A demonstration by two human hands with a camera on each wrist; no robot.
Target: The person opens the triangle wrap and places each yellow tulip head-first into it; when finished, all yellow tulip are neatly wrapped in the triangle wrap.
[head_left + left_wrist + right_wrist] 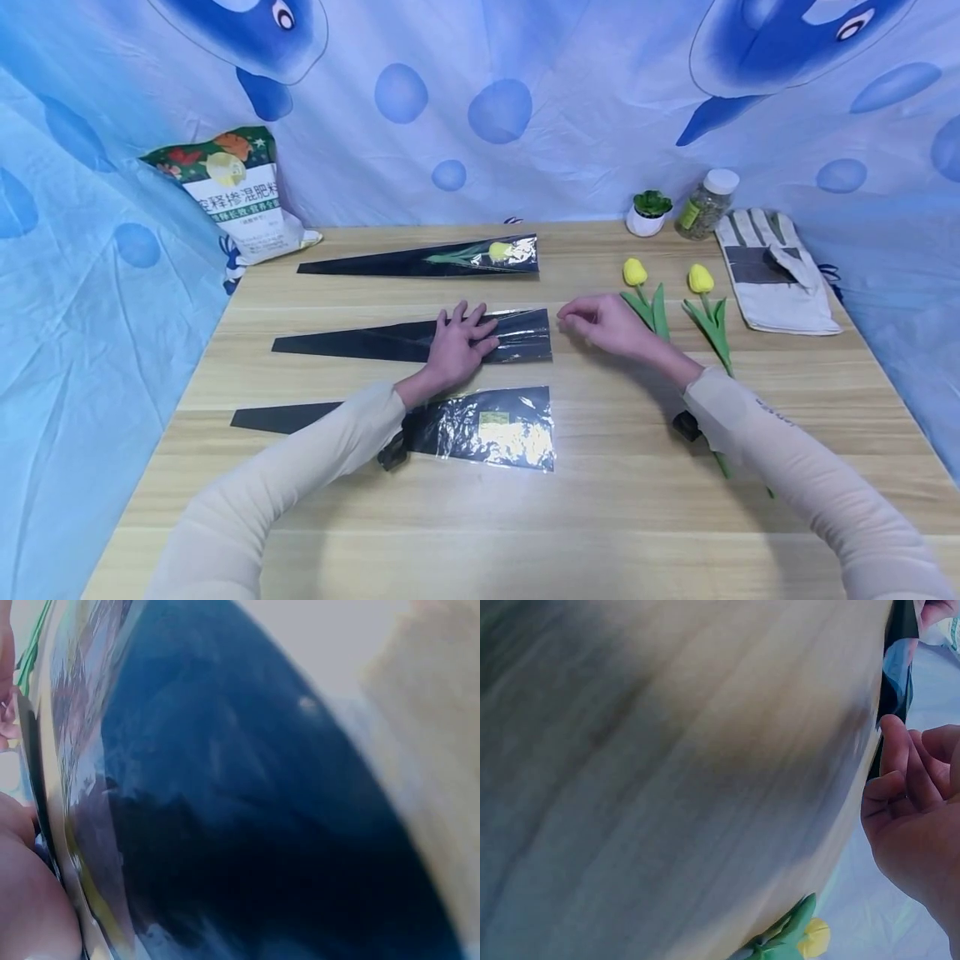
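**Left hand flat on the middle sleeve, right hand empty beside it**

The middle flower sleeve [420, 340], a long black-and-clear cone, lies across the centre of the frame on the wooden table [600, 517]. The left hand [459, 343] rests on its wide end with fingers straight and spread, pressing it flat. Just right of the sleeve's open end, the right hand [603, 323] hovers with fingers loosely curled, holding nothing.

Right of that hand lie two yellow tulips [645, 296], side by side. Below centre lies a second sleeve [480, 425]; above centre, a third sleeve [450, 258] with a tulip inside it. At upper right are a work glove [772, 271], a jar [707, 204] and a small potted plant [648, 213]; at upper left a fertiliser bag [236, 196].
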